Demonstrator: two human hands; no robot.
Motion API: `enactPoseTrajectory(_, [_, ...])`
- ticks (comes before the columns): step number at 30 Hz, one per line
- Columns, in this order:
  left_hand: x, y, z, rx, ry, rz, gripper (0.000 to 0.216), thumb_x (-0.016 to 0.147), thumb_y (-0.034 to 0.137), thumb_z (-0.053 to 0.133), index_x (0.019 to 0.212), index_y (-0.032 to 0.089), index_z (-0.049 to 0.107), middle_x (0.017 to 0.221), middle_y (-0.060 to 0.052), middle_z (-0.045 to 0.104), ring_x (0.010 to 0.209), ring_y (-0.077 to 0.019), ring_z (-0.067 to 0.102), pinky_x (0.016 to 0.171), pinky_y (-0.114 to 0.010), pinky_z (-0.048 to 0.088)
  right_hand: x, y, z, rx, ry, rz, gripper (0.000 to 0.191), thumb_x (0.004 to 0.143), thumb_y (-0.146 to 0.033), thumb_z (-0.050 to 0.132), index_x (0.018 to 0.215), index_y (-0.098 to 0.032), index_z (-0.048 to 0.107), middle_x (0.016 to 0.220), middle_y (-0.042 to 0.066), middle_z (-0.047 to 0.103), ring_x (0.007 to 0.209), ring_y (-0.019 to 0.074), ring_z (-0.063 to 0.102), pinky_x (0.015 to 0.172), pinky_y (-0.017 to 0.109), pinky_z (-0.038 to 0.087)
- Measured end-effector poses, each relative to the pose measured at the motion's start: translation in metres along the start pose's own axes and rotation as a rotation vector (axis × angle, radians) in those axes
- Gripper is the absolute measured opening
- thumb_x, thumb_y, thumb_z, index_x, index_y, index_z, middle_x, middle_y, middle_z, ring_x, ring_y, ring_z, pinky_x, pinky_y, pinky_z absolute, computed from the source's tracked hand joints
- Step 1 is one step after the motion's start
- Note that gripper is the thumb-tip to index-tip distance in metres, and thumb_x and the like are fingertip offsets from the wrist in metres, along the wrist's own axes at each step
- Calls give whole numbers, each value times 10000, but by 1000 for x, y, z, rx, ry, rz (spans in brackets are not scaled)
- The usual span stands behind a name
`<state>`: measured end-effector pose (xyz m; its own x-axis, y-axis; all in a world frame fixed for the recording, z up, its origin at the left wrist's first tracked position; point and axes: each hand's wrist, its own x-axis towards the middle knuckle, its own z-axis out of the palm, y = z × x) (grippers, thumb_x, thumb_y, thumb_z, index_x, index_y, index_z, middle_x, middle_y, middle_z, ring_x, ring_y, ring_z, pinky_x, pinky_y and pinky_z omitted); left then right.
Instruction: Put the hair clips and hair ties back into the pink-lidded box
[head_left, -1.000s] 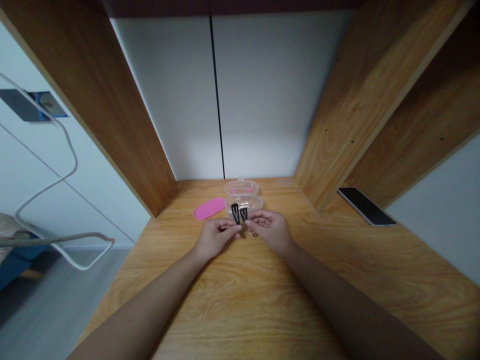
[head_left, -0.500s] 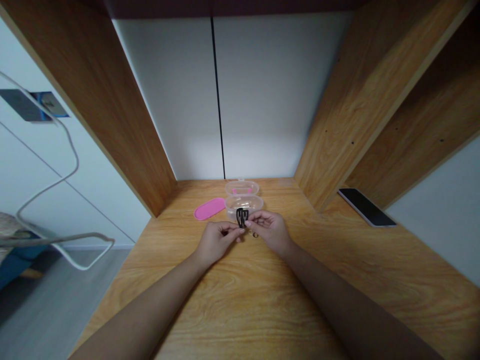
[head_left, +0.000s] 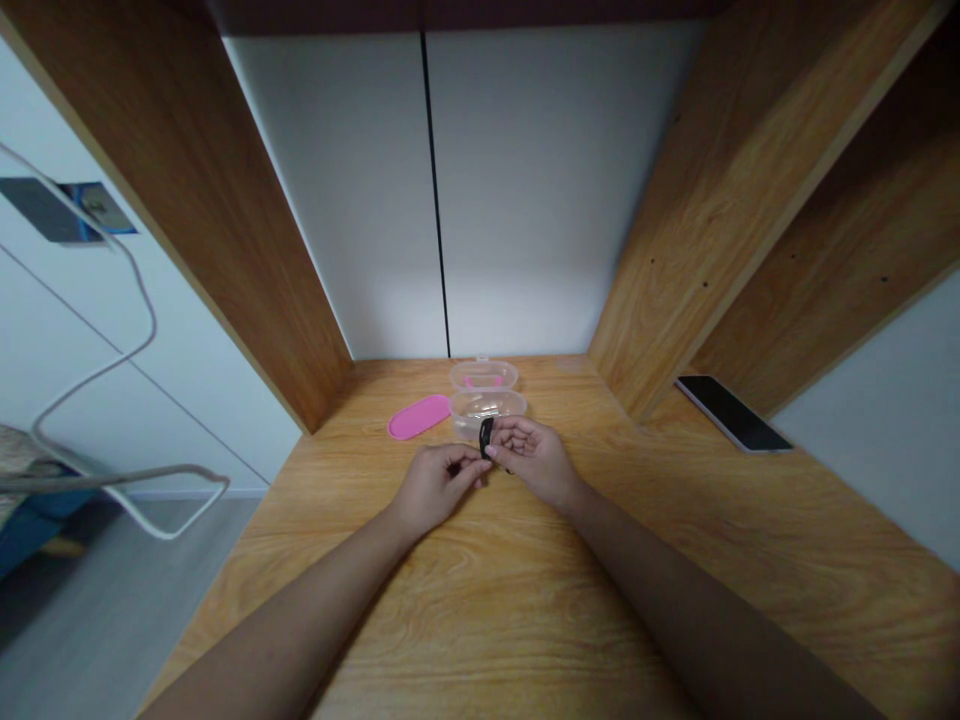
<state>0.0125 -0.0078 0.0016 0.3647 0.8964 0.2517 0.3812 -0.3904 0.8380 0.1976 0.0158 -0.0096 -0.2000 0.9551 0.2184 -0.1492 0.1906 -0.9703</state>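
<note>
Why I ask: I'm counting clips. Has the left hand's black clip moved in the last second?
Yes. The clip slid right, from the clear box's left to its middle, against the right hand's clip.

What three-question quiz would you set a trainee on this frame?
1. True or false: the dark phone lies inside the clear case.
2. What lies on the desk just left of the clear case? A) pink oval lid B) scissors C) mug
3. Fill in: the left hand and right hand meet at a small black ____.
Key: 1 false, it lies apart at the far right; 2 A; 3 hair clip.
</note>
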Motion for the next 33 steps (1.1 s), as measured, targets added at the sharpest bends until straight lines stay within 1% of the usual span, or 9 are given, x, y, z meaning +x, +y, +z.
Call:
enactPoseTrajectory(7, [0, 0, -1, -27, 27, 12, 283, 913, 411, 626, 843, 171, 759, 696, -21, 739, 626, -129, 639, 622, -209, 464, -2, 3, 0, -50, -21, 24, 358, 667, -452, 842, 862, -179, 717, 753, 17, 703, 666, 135, 647, 654, 280, 536])
enactPoseTrajectory(12, [0, 1, -1, -25, 7, -1, 298, 908, 423, 628, 826, 168, 758, 698, -29, 738, 624, -133, 635, 618, -212, 461, -3, 0, 1, -47, -33, 28, 363, 670, -471, 837, 847, -178, 715, 772, 21, 720, 687, 144, 670, 672, 284, 550])
enactPoseTrajectory(17, [-1, 1, 0, 1, 6, -2, 321, 921, 425, 595, 829, 160, 751, 691, -30, 717, 602, -126, 604, 586, -211, 433, -5, -5, 2, -66, -54, 7, 316, 707, -450, 814, 816, -185, 683, 754, 11, 699, 679, 140, 659, 661, 277, 537])
enactPoseTrajectory(20, [-1, -1, 2, 52, 18, 34, 297, 924, 395, 583, 859, 161, 754, 661, -10, 678, 569, -107, 542, 561, -206, 394, -7, -7, 2, -88, -51, -17, 324, 710, -424, 818, 886, -188, 685, 753, 3, 678, 676, 132, 638, 642, 262, 524])
enactPoseTrajectory(22, [-1, -1, 2, 102, 16, 62, 288, 920, 373, 583, 810, 157, 739, 635, 3, 645, 556, -95, 503, 555, -204, 370, -8, -8, 2, -92, -40, -35, 338, 719, -410, 816, 944, -191, 692, 762, 3, 674, 679, 131, 631, 635, 256, 517])
enactPoseTrajectory(23, [-1, 0, 3, 125, 13, 71, 293, 917, 366, 584, 772, 154, 725, 622, 6, 631, 550, -91, 488, 551, -204, 361, -8, -8, 2, -92, -31, -48, 323, 730, -408, 808, 942, -192, 695, 761, 4, 673, 676, 130, 628, 628, 254, 512])
enactPoseTrajectory(26, [-2, 1, 4, 156, 3, 72, 300, 912, 357, 583, 722, 154, 695, 617, 7, 628, 543, -87, 478, 543, -204, 348, -7, -7, 2, -96, -7, -94, 253, 773, -419, 773, 858, -194, 696, 750, 8, 676, 654, 128, 617, 612, 254, 499])
enactPoseTrajectory(30, [-3, 0, 4, 121, 9, 59, 250, 905, 337, 580, 805, 162, 728, 663, -9, 673, 565, -103, 528, 562, -211, 378, -6, -4, 1, -104, 7, -116, 263, 795, -448, 751, 826, -193, 694, 740, 9, 681, 654, 134, 620, 619, 260, 501])
enactPoseTrajectory(33, [-3, -2, 4, 97, 17, 47, 232, 905, 330, 575, 862, 167, 734, 673, -11, 675, 568, -110, 542, 568, -215, 391, -5, -3, 0, -115, 24, -117, 273, 806, -457, 741, 828, -190, 692, 745, 15, 686, 661, 136, 620, 614, 255, 496])
